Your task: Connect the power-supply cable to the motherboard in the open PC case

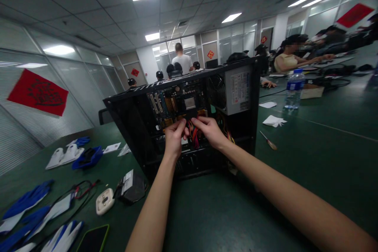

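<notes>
An open black computer case (pixel 201 165) stands on the table in front of me, its inside facing me. My left hand (pixel 175 137) and my right hand (pixel 210 129) meet inside it, fingertips pinched at the top of a bundle of coloured cables (pixel 195 136). The connector end is mostly hidden by the fingers. Just above them, the motherboard (pixel 168 102) carries a square silver chip (pixel 189 103). A grey power supply (pixel 238 91) with a fan sits at the upper right of the case; yellow and red wires hang below it.
Left on the green table (pixel 195 212) lie blue-and-white gloves (pixel 28 201), a phone (pixel 93 238), a white square object (pixel 104 201), a dark boxy part (pixel 132 186) and thin cables. To the right are a screwdriver (pixel 268 141), tissue (pixel 274 121) and a water bottle (pixel 294 88). People sit farther back.
</notes>
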`<action>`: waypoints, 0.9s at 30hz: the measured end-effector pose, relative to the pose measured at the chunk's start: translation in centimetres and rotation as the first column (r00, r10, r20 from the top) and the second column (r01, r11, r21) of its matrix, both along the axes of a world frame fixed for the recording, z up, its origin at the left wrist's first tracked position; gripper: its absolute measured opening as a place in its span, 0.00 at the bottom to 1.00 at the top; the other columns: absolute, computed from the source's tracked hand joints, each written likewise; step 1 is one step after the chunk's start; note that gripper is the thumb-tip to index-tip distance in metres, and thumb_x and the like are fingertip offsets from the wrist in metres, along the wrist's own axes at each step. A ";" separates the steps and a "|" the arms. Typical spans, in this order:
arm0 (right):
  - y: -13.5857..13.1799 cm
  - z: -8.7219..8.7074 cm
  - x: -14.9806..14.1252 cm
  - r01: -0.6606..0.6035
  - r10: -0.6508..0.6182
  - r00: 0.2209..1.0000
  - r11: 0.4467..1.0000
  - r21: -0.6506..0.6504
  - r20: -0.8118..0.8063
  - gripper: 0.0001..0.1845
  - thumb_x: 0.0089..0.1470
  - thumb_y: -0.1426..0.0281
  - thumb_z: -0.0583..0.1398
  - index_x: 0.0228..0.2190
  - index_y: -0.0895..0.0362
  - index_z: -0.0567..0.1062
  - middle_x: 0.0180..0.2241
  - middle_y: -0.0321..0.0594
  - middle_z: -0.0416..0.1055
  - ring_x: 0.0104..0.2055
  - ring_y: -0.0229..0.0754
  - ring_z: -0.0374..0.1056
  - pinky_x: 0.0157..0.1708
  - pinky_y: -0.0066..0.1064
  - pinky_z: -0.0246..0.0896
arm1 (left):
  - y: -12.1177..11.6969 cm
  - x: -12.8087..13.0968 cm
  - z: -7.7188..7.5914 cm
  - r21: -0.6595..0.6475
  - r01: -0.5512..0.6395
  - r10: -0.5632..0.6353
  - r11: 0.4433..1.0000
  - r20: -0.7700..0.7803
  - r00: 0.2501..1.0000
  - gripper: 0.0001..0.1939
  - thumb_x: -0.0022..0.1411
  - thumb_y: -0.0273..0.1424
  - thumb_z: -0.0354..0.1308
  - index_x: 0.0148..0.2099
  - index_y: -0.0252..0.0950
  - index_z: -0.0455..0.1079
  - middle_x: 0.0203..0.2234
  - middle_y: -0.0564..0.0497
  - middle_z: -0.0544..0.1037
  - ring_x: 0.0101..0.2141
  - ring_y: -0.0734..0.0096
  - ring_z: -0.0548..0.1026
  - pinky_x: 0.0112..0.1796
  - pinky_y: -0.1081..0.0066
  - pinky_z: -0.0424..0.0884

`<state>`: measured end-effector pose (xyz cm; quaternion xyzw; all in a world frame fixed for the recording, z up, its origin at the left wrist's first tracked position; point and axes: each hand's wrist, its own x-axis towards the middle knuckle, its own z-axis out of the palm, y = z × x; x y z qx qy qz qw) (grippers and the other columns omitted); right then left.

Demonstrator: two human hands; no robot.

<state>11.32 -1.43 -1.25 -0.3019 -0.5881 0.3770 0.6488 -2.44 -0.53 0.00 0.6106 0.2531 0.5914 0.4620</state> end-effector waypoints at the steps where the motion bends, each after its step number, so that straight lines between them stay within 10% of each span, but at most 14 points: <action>1: 0.0 0.0 0.0 0.000 0.000 1.000 1.000 -0.008 -0.010 0.26 0.49 0.46 0.64 0.21 0.57 0.73 0.19 0.34 0.66 0.20 0.36 0.59 0.20 0.28 0.53 | 0.0 0.0 0.0 -0.006 -0.008 0.008 1.000 -0.003 1.000 0.22 0.59 0.43 0.63 0.20 0.34 0.67 0.14 0.57 0.66 0.15 0.83 0.57 0.21 0.75 0.53; 27: 0.4 -0.1 -0.1 -0.007 0.007 1.000 1.000 -0.022 0.004 0.26 0.49 0.46 0.64 0.22 0.57 0.71 0.20 0.33 0.65 0.21 0.35 0.60 0.20 0.28 0.55 | -0.1 0.0 0.1 0.033 -0.092 0.094 0.995 -0.086 0.992 0.24 0.59 0.45 0.62 0.19 0.35 0.65 0.13 0.57 0.65 0.16 0.81 0.57 0.22 0.74 0.54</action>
